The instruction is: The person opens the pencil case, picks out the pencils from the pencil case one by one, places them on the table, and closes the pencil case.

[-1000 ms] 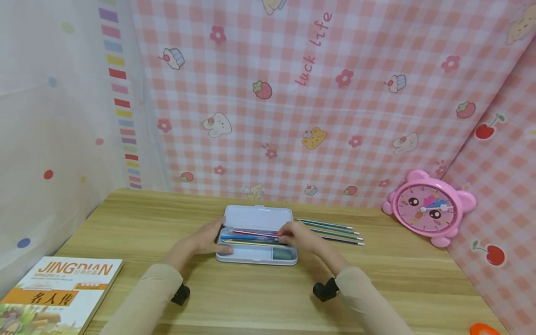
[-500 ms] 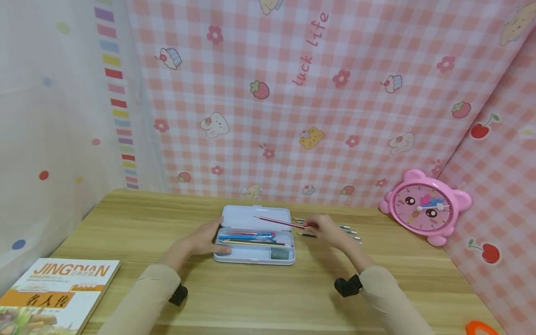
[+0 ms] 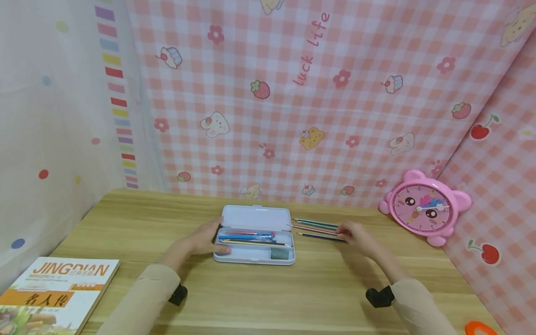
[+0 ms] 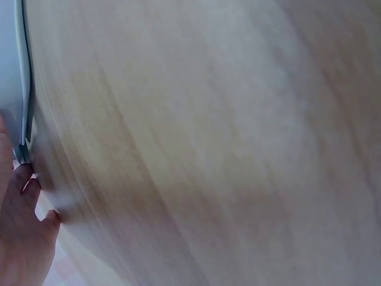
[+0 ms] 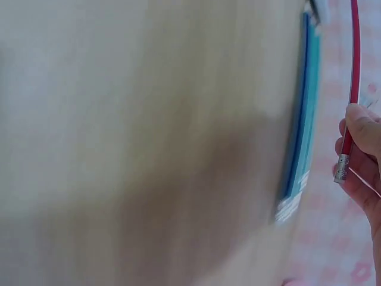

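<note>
A white pencil case [image 3: 251, 256] lies open on the table, its lid [image 3: 256, 217] folded back. My left hand [image 3: 202, 239] holds the case at its left end, thumb at the front and fingers toward the hinge. Inside are a blue pen [image 3: 247, 237], several pencils and a grey-green block [image 3: 279, 253]. To the right of the case, my right hand [image 3: 357, 237] pinches a red pencil [image 5: 355, 53] near its silver eraser end. Green and blue pencils [image 5: 305, 113] lie side by side on the table beneath that hand.
A pink clock [image 3: 425, 208] leans at the back right. At the left front lies a book [image 3: 54, 293]. Part of an orange object [image 3: 481, 328] shows at the right front. Patterned cloth [image 3: 268, 116] hangs behind the table [image 3: 268, 298].
My right hand has lifted the red pencil out of the case and carried it right, to the row of pencils on the table. My left hand has stayed on the case.
</note>
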`<state>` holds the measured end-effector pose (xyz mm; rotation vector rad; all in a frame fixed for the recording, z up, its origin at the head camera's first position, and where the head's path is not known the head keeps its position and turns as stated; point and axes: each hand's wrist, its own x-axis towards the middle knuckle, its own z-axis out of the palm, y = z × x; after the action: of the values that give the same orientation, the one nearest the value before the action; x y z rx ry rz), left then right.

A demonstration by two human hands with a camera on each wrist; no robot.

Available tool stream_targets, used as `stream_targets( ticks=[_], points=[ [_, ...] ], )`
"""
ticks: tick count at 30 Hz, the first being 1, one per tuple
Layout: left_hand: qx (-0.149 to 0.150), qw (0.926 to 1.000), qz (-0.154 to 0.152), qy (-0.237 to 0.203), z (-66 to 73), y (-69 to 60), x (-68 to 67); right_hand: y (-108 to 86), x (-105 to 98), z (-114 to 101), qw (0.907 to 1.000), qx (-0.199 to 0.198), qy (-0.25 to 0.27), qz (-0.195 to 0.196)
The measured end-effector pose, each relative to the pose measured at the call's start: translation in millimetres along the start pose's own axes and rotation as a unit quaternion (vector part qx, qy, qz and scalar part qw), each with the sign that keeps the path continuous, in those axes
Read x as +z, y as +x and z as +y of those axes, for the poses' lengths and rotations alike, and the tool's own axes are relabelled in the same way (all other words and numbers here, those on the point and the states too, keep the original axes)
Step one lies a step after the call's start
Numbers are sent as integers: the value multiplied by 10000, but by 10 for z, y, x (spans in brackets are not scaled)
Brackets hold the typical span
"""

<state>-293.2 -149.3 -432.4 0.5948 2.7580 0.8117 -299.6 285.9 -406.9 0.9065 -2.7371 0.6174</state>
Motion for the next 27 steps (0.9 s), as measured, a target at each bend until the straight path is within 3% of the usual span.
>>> stream_targets(
  ticks=[10,21,27],
  points=[
    [7,10000,51,68,-27,-5,-11,-297,96,183,9986,367,-140,344],
    [48,9999,70,92,-23,-7,-5,-295,230,221,9964,392,-607,443],
    [71,9999,67,68,-12,7,-1,-293,271,250,9966,447,-422,557]
  ],
)
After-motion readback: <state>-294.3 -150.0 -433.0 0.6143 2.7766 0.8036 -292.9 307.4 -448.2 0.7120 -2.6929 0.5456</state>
